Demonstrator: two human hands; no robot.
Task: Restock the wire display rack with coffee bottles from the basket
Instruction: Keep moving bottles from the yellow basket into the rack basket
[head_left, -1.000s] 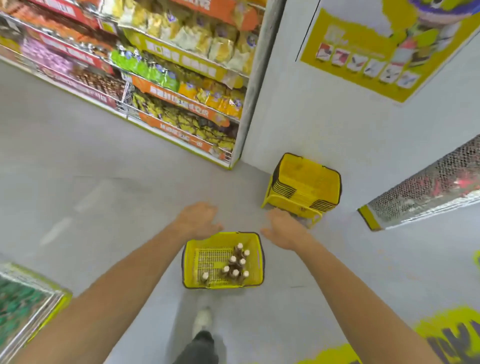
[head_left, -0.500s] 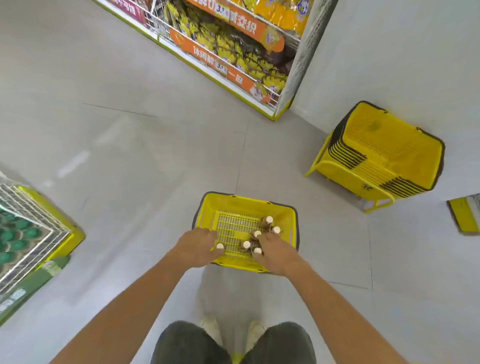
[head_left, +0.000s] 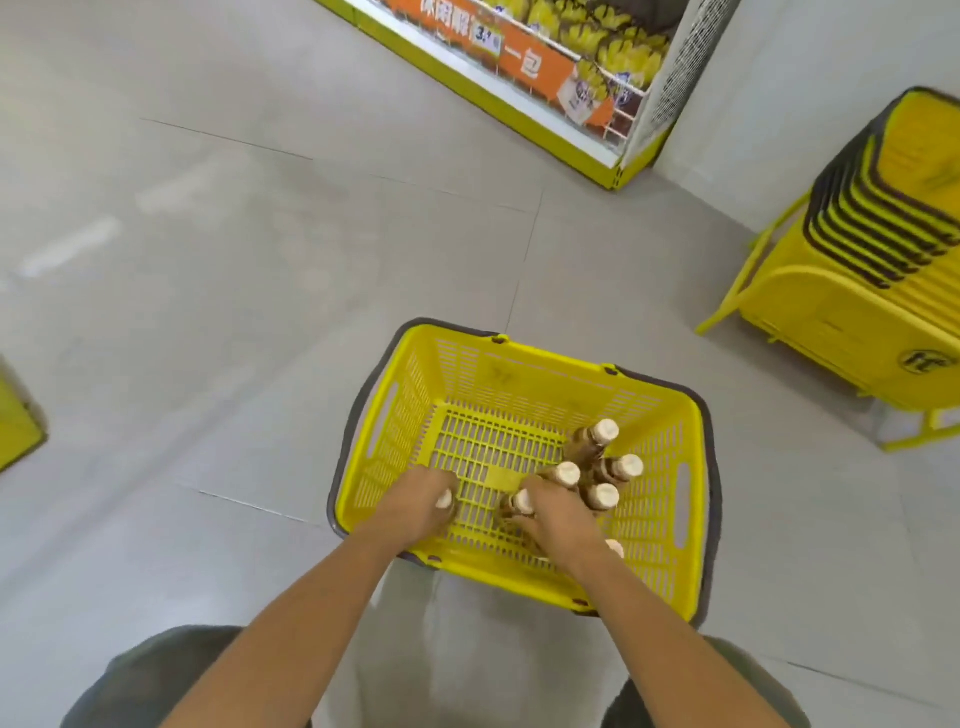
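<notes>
Bottles (head_left: 597, 470) standing upright in basket (head_left: 550, 358), bunched toward 3 o'clock of its slatted bottom, brown with pale caps. One more cap (head_left: 615, 548) peeking out beside the right wrist at 5 o'clock. Basket set on floor (head_left: 208, 312), just ahead of the knees.

Left hand (head_left: 418, 501) down at 8 o'clock inside the basket, fingers curled round a lone bottle (head_left: 444, 500) with only its cap showing. Right hand (head_left: 558, 517) at 6 o'clock, wrapped round the neck of another bottle (head_left: 521, 502) at the near edge of the bunch, close against its neighbours. Both clamped; neither bottle lifted clear yet, by the look of it.

Rack not in view, so probably a rise, a turn and a carry to come.

Risks, as a judgement only:
- Likely to tip the tall, narrow neighbours if the right bottle comes out at a slant rather than straight up.
- Could slip from a hold so high on neck or cap, with no spare hand to catch.
- Could clip the near wall of the basket on the way up and jolt the rest.

Stack (head_left: 857, 270) of baskets at 2 o'clock and shelf (head_left: 519, 67) at 12, both well apart.
</notes>
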